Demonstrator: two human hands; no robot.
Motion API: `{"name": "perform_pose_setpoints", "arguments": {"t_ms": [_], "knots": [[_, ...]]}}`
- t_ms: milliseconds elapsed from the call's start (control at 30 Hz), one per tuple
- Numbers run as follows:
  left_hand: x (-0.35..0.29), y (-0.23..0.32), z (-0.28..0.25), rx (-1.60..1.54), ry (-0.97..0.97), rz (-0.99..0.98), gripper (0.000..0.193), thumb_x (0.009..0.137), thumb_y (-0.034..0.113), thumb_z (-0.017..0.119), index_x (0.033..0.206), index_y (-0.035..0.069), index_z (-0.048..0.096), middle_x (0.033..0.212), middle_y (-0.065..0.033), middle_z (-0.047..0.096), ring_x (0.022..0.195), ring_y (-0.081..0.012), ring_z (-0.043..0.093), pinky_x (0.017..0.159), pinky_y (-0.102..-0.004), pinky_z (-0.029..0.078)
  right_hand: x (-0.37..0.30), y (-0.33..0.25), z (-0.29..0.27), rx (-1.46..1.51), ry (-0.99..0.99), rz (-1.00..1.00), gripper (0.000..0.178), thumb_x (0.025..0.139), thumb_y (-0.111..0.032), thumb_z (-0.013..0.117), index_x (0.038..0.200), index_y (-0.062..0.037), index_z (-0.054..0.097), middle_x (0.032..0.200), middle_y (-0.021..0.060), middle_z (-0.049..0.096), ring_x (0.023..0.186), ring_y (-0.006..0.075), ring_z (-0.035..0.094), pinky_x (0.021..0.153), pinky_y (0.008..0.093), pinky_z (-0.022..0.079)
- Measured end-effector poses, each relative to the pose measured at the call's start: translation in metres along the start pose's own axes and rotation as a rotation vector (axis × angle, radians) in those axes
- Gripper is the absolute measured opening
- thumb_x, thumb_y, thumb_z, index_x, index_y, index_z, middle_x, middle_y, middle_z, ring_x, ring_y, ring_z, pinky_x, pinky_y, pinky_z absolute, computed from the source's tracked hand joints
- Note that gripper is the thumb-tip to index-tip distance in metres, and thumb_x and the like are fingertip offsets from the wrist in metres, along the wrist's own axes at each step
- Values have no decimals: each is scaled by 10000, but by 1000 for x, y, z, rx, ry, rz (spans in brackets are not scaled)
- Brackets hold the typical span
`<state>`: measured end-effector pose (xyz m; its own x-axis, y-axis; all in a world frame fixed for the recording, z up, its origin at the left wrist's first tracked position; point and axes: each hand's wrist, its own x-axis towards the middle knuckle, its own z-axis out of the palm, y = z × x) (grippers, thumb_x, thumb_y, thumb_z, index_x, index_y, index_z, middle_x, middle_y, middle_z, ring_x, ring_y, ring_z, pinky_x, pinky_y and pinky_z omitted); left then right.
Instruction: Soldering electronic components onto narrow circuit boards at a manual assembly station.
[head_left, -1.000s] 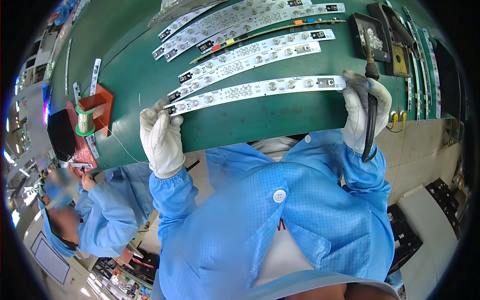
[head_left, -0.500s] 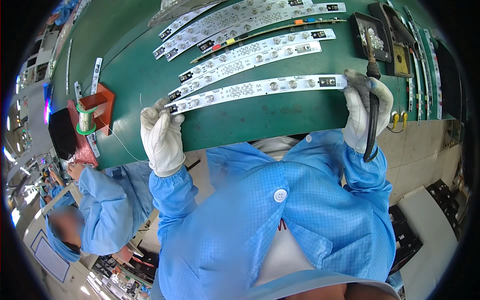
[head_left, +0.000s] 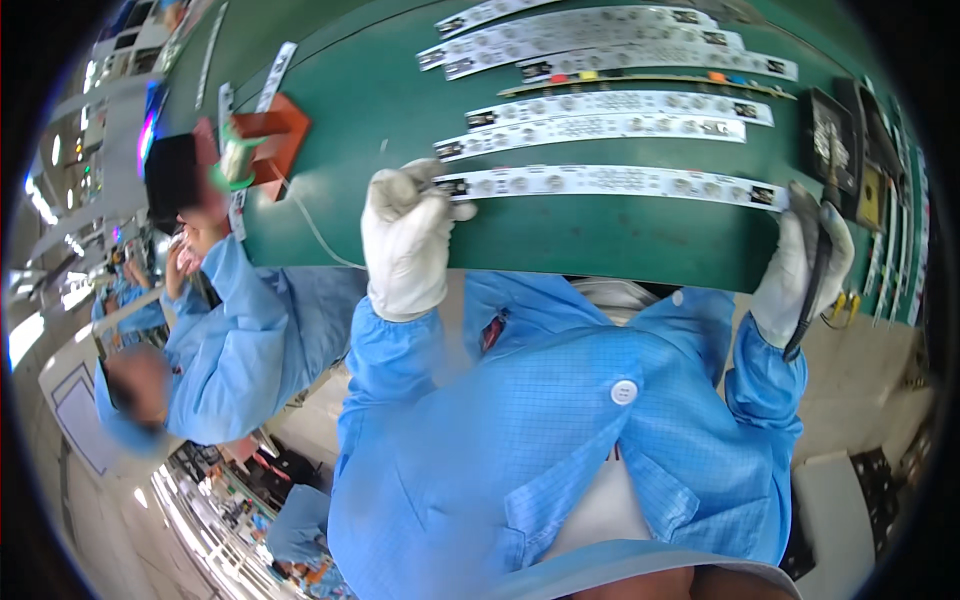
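A white LED strip board (head_left: 610, 182), with round lenses in groups and a black connector at each end, spans the space between my gloved hands above the green table. My left hand (head_left: 405, 240), in a white glove, is closed with its fingertips pinching the strip's left end. At the other end my gloved right hand (head_left: 785, 275) grips the strip between thumb and fingers. That same hand also holds a soldering iron (head_left: 823, 262); its black handle and cable run down across the palm, and its metal tip points away over a black tray (head_left: 822, 125) of small clear parts.
More LED strip boards (head_left: 620, 127) lie in rows beyond, one standing on edge. A soldering iron stand (head_left: 868, 195) is at right, beside further strips. An orange holder (head_left: 290, 140) with a green solder wire spool (head_left: 235, 165) sits left, near a seated co-worker (head_left: 250, 350) in blue.
The view has turned, so the table and strips appear shifted right and tilted. Both my hands keep hold of the strip. The co-worker's hands have come up near the black object by the spool.
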<state>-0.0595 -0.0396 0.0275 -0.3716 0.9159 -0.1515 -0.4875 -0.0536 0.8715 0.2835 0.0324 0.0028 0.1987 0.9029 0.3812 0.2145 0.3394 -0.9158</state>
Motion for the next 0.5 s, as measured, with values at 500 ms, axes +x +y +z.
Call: {"name": "perform_pose_setpoints", "arguments": {"t_ms": [500], "knots": [[-15,18,4,-31,-55,25,288,806,-58,662,877,64,411,1097,-215,567,874,-264,653,719,-340,587,-5,-6,3,-101,-27,-16,352,944,5,531,1273,-38,413,1199,200,623,1133,236,608,936,334,508]]}}
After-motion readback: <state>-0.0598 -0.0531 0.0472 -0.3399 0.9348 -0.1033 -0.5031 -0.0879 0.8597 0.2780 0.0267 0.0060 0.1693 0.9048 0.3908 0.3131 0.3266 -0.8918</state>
